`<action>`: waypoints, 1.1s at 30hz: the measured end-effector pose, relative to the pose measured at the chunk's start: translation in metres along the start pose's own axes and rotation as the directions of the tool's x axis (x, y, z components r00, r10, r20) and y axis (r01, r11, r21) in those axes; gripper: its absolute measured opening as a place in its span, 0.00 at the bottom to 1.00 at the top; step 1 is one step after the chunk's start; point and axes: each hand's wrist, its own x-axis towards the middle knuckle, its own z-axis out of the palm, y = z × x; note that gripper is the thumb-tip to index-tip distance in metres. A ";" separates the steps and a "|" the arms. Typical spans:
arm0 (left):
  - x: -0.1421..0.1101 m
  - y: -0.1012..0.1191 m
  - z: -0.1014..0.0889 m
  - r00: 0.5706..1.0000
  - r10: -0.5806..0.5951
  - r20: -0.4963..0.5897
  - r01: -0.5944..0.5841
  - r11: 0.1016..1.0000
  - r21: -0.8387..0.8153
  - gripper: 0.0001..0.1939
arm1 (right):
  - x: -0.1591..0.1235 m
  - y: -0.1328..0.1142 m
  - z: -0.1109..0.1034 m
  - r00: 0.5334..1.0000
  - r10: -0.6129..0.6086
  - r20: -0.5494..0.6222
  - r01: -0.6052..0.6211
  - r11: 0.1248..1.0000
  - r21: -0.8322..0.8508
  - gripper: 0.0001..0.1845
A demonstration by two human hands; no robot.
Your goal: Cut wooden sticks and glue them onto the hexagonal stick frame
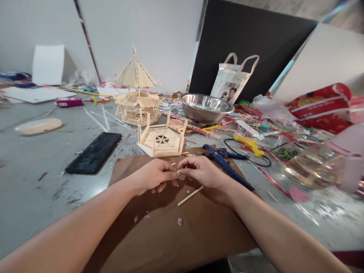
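Over the brown board (159,235), my left hand (155,175) and my right hand (200,172) meet, thumbs and fingers pinched on a short piece of wooden stick (178,173). A longer wooden stick (190,195) lies on the board just below my right hand. Beyond my hands stands a six-sided wooden stick frame (162,146) with upright posts at its corners and a spoked floor. Farther back rises a tiered stick pavilion (136,91) with a pointed roof. Blue-handled pliers (227,163) rest beside my right wrist.
A black phone (94,152) and a white oval case (39,126) lie left. Behind are a metal bowl (206,108) and a white bag (230,81). To the right are a yellow glue gun (250,145), a clear jug (314,165) and scattered scraps.
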 end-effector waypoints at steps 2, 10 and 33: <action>-0.001 0.000 0.000 1.000 -0.016 0.018 0.016 1.000 -0.011 0.15 | 0.000 -0.001 0.002 0.999 -0.034 -0.008 0.034 0.999 -0.028 0.09; 0.001 0.002 0.003 0.998 -0.005 -0.056 0.005 1.000 -0.010 0.14 | -0.008 -0.009 -0.042 0.995 -0.037 -0.091 -0.012 0.876 -0.482 0.08; 0.005 -0.005 -0.002 0.993 0.030 -0.110 -0.063 0.950 -0.307 0.13 | -0.004 -0.001 -0.024 0.992 0.087 -0.091 -0.057 0.957 0.286 0.07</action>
